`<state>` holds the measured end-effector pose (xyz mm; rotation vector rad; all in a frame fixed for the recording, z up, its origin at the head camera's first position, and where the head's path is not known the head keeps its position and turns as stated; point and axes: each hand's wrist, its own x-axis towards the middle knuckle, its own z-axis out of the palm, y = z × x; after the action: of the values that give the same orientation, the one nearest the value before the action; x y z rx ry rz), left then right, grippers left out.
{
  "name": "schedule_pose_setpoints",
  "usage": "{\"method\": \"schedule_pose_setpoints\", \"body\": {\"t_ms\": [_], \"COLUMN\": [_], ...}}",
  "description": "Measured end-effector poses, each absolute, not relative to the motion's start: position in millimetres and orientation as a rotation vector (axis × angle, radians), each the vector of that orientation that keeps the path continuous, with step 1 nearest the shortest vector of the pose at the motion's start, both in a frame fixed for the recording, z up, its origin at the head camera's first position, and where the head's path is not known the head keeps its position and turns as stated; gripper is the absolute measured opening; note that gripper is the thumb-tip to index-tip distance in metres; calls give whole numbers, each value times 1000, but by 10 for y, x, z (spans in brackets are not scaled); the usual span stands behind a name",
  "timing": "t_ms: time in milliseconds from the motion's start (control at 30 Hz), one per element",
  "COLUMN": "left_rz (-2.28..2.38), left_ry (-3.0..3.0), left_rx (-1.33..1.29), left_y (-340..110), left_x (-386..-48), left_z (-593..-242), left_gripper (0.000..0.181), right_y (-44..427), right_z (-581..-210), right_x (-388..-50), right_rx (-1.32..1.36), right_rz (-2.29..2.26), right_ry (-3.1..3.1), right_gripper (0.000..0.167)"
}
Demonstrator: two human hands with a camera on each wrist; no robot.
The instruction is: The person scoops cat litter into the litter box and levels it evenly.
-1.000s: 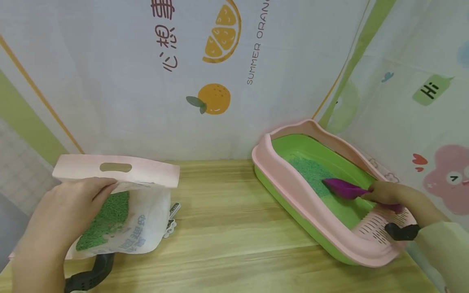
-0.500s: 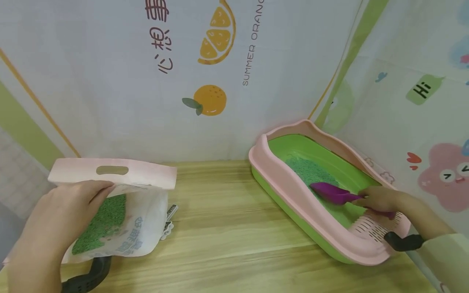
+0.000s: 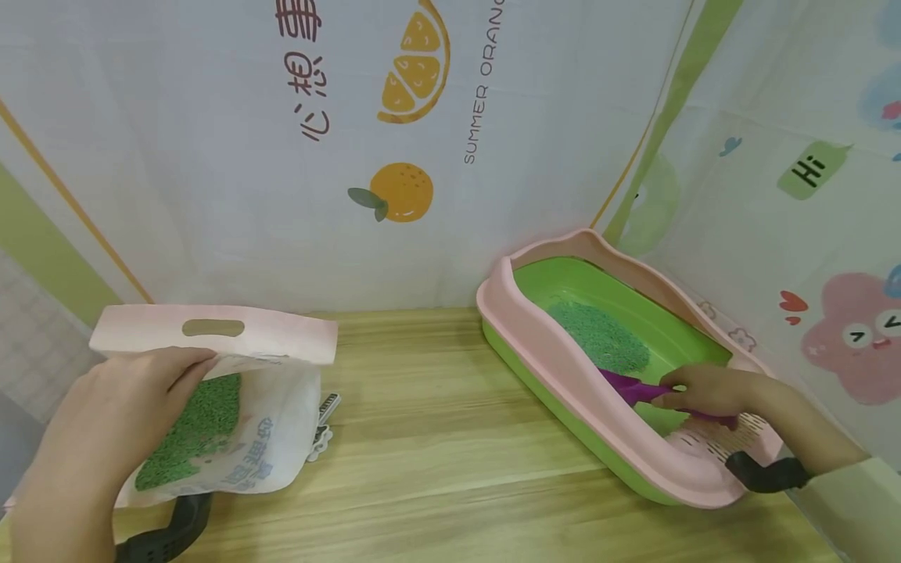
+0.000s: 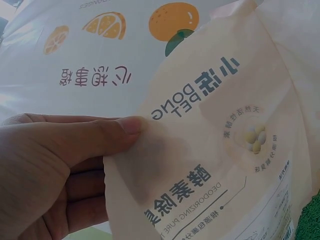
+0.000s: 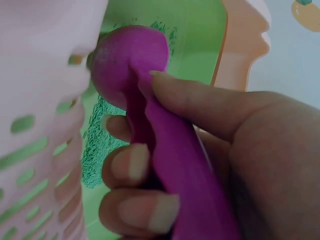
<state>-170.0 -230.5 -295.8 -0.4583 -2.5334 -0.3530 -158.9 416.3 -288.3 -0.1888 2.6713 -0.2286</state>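
On the left, my left hand (image 3: 116, 422) pinches the edge of a white and pale pink litter bag (image 3: 281, 422), whose mouth stands open. Green pellets (image 3: 200, 430) show inside it. In the left wrist view the thumb lies over the bag's printed side (image 4: 200, 150). At the right, my right hand (image 3: 711, 389) grips the handle of a purple scoop (image 5: 175, 150) inside a green litter box (image 3: 556, 274) with a pink rim. A patch of green pellets (image 3: 601, 336) covers part of the box floor. In the head view the near rim partly hides the scoop's bowl.
Pink slotted grating (image 5: 30, 165) forms the near end of the litter box. Wooden tabletop (image 3: 422, 422) lies between bag and box. A printed white cloth (image 3: 232, 172) hangs behind, and another (image 3: 746, 227) stands close on the right.
The scoop has moved left and down toward the near rim of the litter box, in my right hand. My left hand keeps its hold on the bag. The head view has shifted slightly.
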Motion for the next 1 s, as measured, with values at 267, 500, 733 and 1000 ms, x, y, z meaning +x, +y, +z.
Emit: {"method": "schedule_pose_setpoints", "body": {"t_ms": [267,500,733,1000], "left_rz": [-365,-369,-367,-370], "left_ry": [-2535,-2537,-2532,-2543], "left_rx": [-458,-454,-460,-454], "left_y": [-2313,-2312,-2307,-2317], "left_x": [-1695,-1693,-1699,-1700], "left_z": [-2961,-2956,-2947,-2954], "left_gripper": [12,13,14,12], "right_y": [4123,4108,4138,4168], "right_z": [-2895,-2943,-2950,-2940], "right_x": [-1576,-1551,-1465,-1350], "right_rx": [-287,-266,-245,-166], "right_rz": [-185,-242,-294,-329], "right_ry": [2695,2730,2822,2936], "right_gripper": [49,47,41,31]}}
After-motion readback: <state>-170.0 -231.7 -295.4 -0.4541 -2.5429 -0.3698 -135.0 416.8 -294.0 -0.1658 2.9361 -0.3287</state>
